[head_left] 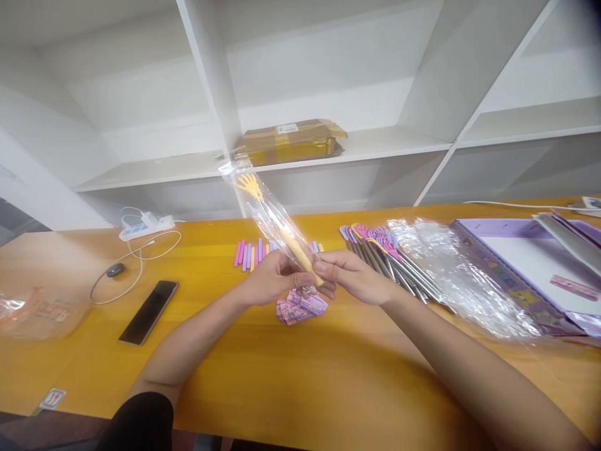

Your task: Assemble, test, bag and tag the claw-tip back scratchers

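Note:
A yellow back scratcher (251,186) with a hand-shaped head lies inside a long clear plastic bag (277,216), tilted up and to the left above the table. My left hand (275,279) is closed around the lower end of the bagged scratcher, thumb on top. From the other side, my right hand (345,275) pinches the same handle end. Below them sits a small pile of pink and purple printed cards (300,307). Behind my hands is a row of pink, purple and yellow handle tubes (248,254), partly hidden by my fingers.
To the right lie several back scratchers (389,257) with metal rods, a heap of clear bags (462,275) and a purple box (511,263). A phone (149,312), a cable and a power strip (146,227) are on the left. A cardboard box (291,143) rests on the shelf.

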A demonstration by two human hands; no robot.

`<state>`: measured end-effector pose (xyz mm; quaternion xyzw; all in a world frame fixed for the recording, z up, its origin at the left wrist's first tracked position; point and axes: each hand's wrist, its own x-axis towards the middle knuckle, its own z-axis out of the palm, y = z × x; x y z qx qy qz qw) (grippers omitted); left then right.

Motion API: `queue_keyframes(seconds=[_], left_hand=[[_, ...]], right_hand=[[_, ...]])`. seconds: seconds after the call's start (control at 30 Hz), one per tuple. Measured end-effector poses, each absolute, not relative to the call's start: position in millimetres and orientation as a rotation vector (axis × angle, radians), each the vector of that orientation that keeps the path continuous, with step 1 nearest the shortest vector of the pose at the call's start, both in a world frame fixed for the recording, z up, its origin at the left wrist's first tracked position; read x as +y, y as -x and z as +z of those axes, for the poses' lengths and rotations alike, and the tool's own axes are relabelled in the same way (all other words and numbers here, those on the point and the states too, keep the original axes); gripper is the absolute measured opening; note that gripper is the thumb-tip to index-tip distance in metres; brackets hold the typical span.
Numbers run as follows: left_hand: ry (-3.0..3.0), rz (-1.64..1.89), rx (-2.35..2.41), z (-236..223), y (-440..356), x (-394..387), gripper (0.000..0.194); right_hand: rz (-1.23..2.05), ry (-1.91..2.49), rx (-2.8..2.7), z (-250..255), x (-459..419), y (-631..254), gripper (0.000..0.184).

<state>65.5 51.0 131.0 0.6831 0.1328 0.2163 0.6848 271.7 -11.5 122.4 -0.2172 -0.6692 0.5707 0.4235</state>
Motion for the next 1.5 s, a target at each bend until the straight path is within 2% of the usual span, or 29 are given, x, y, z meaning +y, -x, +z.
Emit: queue_keyframes(seconds=[0.2, 0.37, 0.43, 0.57, 0.7, 0.83, 0.93, 1.0, 1.17, 1.33, 1.5], left_hand=[[-1.534, 0.426, 0.293, 135, -60, 58, 0.046], [-1.678, 0.299, 0.330, 133, -34, 77, 0.037], [-1.619, 0.409, 0.422, 120, -21, 82, 0.042], [-1.234, 0.805, 0.657, 78, -1, 85, 0.048], [-1.044, 0.906, 0.807, 38, 5, 78, 0.053], [-1.021, 0.851, 0.867, 13, 3, 64, 0.063], [-1.116, 0.827, 0.838, 0, 0, 52, 0.057], [-1.189, 0.830, 0.817, -8, -3, 46, 0.052], [-1.261, 0.700, 0.838, -23, -6, 35, 0.052], [-1.311, 0.588, 0.892, -19, -6, 32, 0.061], [-1.385, 0.644, 0.867, -9, -8, 23, 0.055]], right_hand=[[1.460, 0.534, -1.649, 117, -10, -273, 0.045], [1.109, 0.785, -1.931, 106, -14, -270, 0.044], [1.032, 0.846, -2.038, 92, -24, -262, 0.042], [1.106, 0.916, -2.204, 54, -58, -236, 0.035], [1.109, 0.976, -2.343, 26, -84, -222, 0.035], [0.770, 1.242, -2.232, 8, -76, -240, 0.038], [0.414, 1.545, -2.014, -5, -59, -261, 0.029], [0.297, 1.651, -1.964, -12, -50, -270, 0.031], [0.452, 1.665, -1.881, -17, -42, -276, 0.023], [0.531, 1.662, -1.788, -13, -41, -276, 0.034], [0.558, 1.659, -1.812, -14, -40, -277, 0.033]])
